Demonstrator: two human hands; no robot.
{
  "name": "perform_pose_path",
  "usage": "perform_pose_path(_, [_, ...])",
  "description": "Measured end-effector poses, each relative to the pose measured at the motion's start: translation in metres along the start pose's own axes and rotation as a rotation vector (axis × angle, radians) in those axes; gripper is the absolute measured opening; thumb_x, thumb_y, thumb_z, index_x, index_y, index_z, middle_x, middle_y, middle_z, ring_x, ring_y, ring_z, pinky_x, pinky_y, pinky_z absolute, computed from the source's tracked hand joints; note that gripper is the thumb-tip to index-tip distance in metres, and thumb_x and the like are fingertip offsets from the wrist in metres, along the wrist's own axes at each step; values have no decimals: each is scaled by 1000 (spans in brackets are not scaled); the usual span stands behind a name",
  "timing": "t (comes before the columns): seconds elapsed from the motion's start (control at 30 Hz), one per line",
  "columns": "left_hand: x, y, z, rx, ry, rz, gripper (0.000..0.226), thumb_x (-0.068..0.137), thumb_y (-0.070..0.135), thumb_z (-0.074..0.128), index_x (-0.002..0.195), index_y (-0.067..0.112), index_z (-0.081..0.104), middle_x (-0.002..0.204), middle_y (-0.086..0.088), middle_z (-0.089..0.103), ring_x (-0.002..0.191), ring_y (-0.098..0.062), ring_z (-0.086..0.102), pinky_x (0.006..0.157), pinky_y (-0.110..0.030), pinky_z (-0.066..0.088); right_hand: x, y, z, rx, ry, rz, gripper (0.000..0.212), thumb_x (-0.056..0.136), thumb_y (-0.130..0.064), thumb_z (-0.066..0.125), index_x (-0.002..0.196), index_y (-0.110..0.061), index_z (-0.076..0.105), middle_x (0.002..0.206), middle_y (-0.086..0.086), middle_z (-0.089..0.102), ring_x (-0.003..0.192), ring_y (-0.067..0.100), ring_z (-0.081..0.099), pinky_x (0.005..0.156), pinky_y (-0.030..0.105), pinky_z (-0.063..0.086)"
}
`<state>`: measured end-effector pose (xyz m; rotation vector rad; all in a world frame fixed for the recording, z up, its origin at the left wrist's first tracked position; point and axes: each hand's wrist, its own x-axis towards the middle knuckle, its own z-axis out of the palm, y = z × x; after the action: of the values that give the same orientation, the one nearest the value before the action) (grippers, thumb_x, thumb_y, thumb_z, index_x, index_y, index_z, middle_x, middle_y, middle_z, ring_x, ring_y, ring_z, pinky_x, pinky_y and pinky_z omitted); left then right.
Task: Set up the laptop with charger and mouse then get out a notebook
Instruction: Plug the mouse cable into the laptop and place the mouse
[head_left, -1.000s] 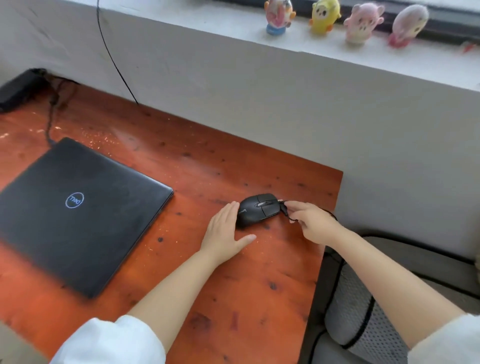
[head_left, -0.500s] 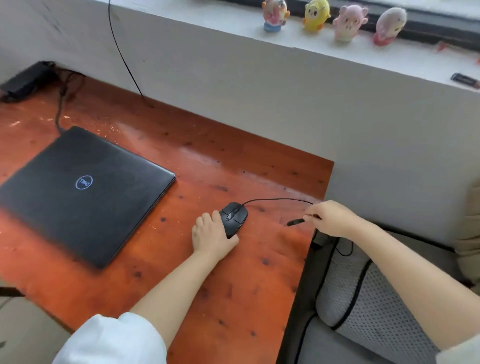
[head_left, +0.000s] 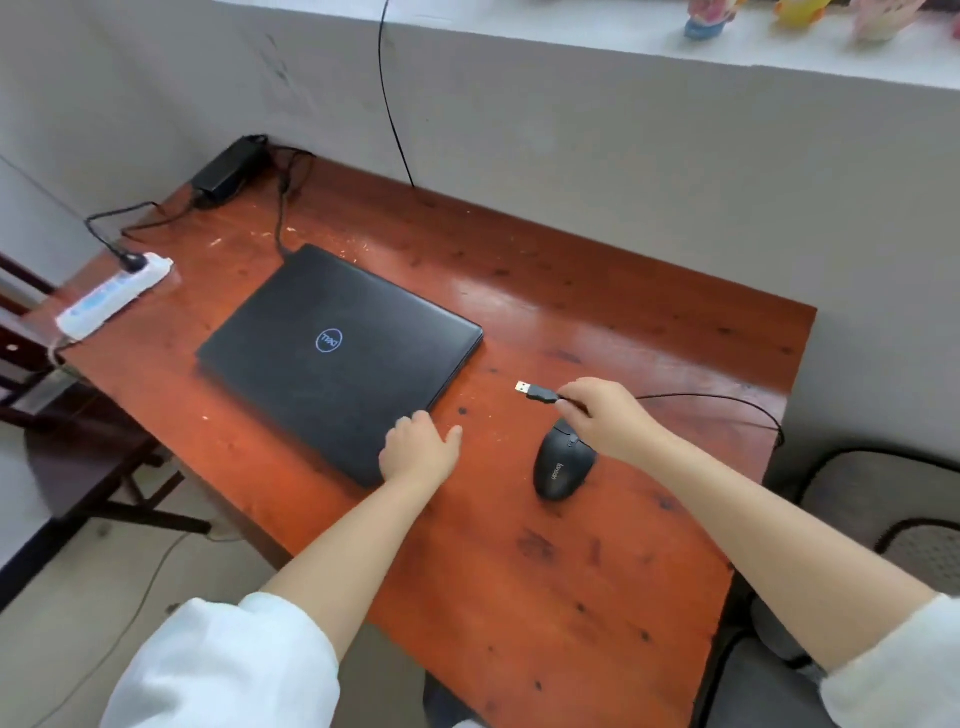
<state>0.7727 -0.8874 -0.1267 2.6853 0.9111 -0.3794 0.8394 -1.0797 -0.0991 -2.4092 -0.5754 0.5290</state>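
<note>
A closed black laptop (head_left: 337, 353) lies on the red-brown wooden table (head_left: 597, 571). Its charger cable runs from its back edge to a black power brick (head_left: 228, 171) at the table's far corner. My left hand (head_left: 421, 449) rests flat on the laptop's near right corner, fingers apart. A black wired mouse (head_left: 561, 465) sits on the table to the right of the laptop. My right hand (head_left: 608, 415) hovers above the mouse and pinches the mouse's USB plug (head_left: 535, 391), which points left toward the laptop's side. No notebook is in view.
A white power strip (head_left: 111, 296) with a black plug lies at the table's left edge. The mouse cable (head_left: 727, 402) loops off the right edge. A grey mesh chair (head_left: 883, 519) stands at the right. Toy figures (head_left: 706, 18) line the ledge above the wall.
My left hand has left the mouse and moved onto the laptop's corner. My right hand has carried the USB plug leftward, over the mouse. The view has shifted left, showing charger and power strip.
</note>
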Motion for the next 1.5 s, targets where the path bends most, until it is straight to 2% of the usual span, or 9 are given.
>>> perform_pose_path(0.17, [58,-39,-21,51,152,151,40,93,30,48,121,2,48,125,-19,52,118,-34,44,93,-43,43,38,-33,36,-124,67,-2,25,95,-14,41,105,-1,60,102,18,63,94,34,57,75,38,45])
perform_pose_path(0.3, [104,-58,-22,106,122,364,46,94,29,47,131,2,41,141,-15,42,134,-30,31,106,-41,35,73,-52,63,-203,121,120,26,96,-14,39,104,-1,60,104,18,63,93,35,58,67,36,42])
perform_pose_path(0.53, [150,-79,-16,217,2,668,59,97,36,35,144,5,19,157,-10,15,145,-23,6,119,-38,10,106,-57,92,-330,213,340,24,95,-13,38,100,-2,60,103,16,63,95,35,56,74,37,39])
perform_pose_path(0.93, [161,-93,-15,202,-5,768,61,97,38,31,146,7,11,158,-7,10,146,-19,3,119,-33,4,105,-48,109,-382,266,386,27,95,-14,40,111,-3,60,108,15,59,106,31,47,89,39,35])
perform_pose_path(1.07, [162,-93,-15,187,5,768,61,97,37,33,146,7,13,157,-7,12,146,-19,5,120,-34,5,99,-52,105,-475,292,204,13,76,3,66,88,6,68,80,21,65,81,35,62,76,41,48])
perform_pose_path(1.2, [162,-91,-15,183,2,770,60,97,36,34,145,7,14,157,-8,12,146,-20,6,120,-35,5,94,-56,105,-533,329,157,26,44,5,87,63,0,69,53,11,62,50,27,62,51,33,54])
perform_pose_path(1.37, [163,-92,-14,186,17,772,60,96,37,35,145,7,16,157,-7,13,146,-19,6,120,-34,6,102,-47,100,-449,314,130,4,76,5,66,80,6,66,73,21,63,74,36,62,68,44,49])
perform_pose_path(1.43, [163,-92,-14,184,18,776,60,96,36,36,145,7,16,157,-8,14,146,-20,7,120,-35,6,107,-41,99,-438,252,168,20,92,-6,47,97,6,62,93,22,61,93,35,54,79,43,41])
perform_pose_path(1.5, [163,-91,-14,181,17,782,60,96,36,36,145,6,17,157,-8,15,146,-20,8,120,-35,6,106,-42,102,-380,284,176,20,91,-4,48,96,8,63,91,25,62,91,37,55,76,44,41])
